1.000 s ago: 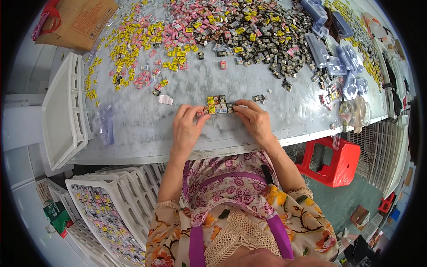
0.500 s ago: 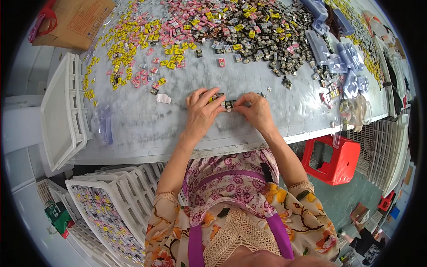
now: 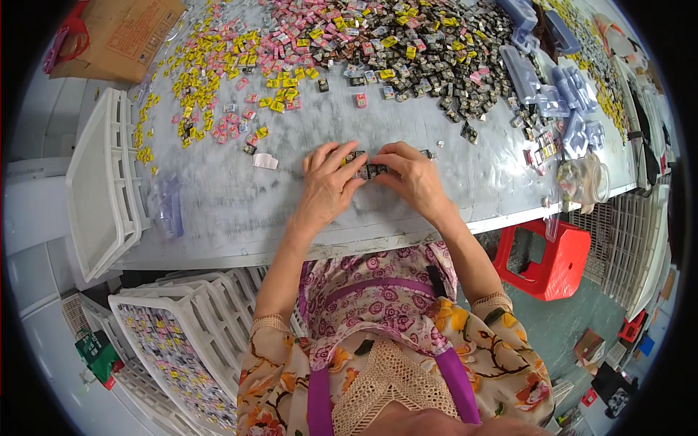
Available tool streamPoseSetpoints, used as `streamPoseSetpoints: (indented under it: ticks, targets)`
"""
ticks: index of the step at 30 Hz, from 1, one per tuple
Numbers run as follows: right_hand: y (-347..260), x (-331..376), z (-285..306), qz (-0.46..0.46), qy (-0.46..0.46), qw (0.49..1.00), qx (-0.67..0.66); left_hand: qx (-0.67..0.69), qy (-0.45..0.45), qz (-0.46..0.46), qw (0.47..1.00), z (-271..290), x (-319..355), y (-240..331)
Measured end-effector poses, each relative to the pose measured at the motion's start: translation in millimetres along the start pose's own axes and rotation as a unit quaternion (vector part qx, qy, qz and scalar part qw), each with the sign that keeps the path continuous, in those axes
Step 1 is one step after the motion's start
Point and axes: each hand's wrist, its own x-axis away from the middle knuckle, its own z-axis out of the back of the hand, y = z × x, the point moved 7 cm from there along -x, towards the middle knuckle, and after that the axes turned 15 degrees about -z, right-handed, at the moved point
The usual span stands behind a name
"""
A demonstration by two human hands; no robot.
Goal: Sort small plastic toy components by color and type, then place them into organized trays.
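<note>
At the near part of the grey table (image 3: 240, 211), my left hand (image 3: 326, 185) and my right hand (image 3: 414, 178) face each other. Between them lies a short row of small black box-like pieces (image 3: 376, 171) with light printing. My left fingers curl over the row's left end, partly hiding a yellow piece among the dark ones. At the other end, my right thumb and fingers pinch the row. What lies under both sets of fingers is hidden. Left of my hands is a small white paper scrap (image 3: 265, 161).
Loose pieces spread across the table's far side: yellow (image 3: 196, 80), pink (image 3: 291, 36) and black (image 3: 465, 80). Clear plastic trays (image 3: 520, 73) and a clear jar (image 3: 592, 180) stand right. White crates (image 3: 109, 182) sit left; a red stool (image 3: 556, 261) stands below the table's right edge.
My right hand has shifted slightly left, its fingers now further over the row of black pieces. The left hand stays nearly in place.
</note>
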Motion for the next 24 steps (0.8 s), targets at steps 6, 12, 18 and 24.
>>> streamPoseSetpoints:
  ticks: [6, 12, 18, 24]
  targets:
    - [-4, 0, -2, 0.058, 0.008, 0.998, 0.035, -0.009, -0.011, -0.007, 1.000, -2, 1, 0]
    - [-9, 11, -9, 0.098, 0.024, 0.987, 0.122, -0.021, -0.003, -0.015, 1.000, 0, 1, 3]
    - [-6, 30, -17, 0.157, 0.061, 0.965, 0.199, -0.077, -0.031, -0.059, 0.995, -7, 6, 8]
    - [2, 36, -11, 0.134, 0.007, 0.977, 0.164, -0.073, -0.105, -0.048, 0.991, -7, 13, 7]
